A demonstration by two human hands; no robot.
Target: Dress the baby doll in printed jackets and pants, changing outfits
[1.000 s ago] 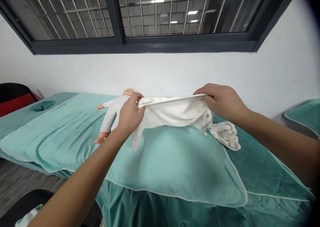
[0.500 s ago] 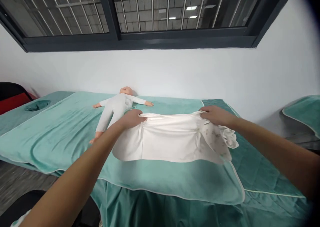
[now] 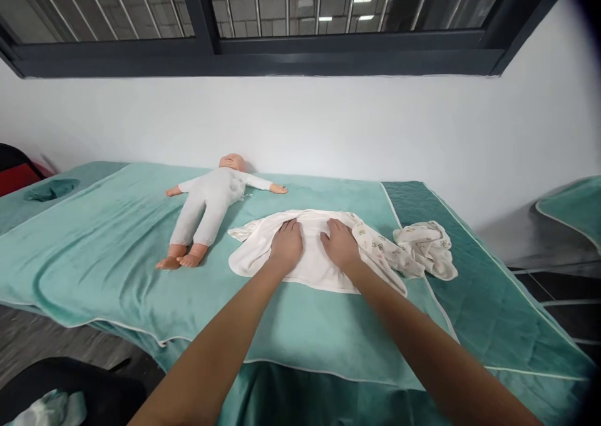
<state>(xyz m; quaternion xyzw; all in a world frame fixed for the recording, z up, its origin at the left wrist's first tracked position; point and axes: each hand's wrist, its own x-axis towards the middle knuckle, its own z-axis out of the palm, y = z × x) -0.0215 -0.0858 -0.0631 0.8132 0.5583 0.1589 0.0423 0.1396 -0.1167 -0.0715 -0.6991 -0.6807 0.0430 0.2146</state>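
A white baby garment [image 3: 312, 263] with small printed patterns on its sides is spread over the green bed cover. My left hand [image 3: 287, 245] rests flat on its left half, fingers stretched toward the far edge. Close by on the right, my right hand [image 3: 340, 243] lies on the same cloth with its fingers extended. Neither hand grips anything. To the left a baby doll [image 3: 211, 194] in a white bodysuit lies on its back, arms spread and feet toward me. A crumpled printed cloth [image 3: 427, 247] touches the garment's right end.
The green cover [image 3: 107, 244] drapes over the bed's front edge. A white wall [image 3: 328, 125] and a barred window [image 3: 291, 56] stand behind the bed. At lower left is a black seat [image 3: 94, 382] with a bunched cloth [image 3: 51, 408] on it.
The garment, held stretched above the bed by both hands, now lies on the cover. My hands have let go of its edge, come closer together and flattened on it.
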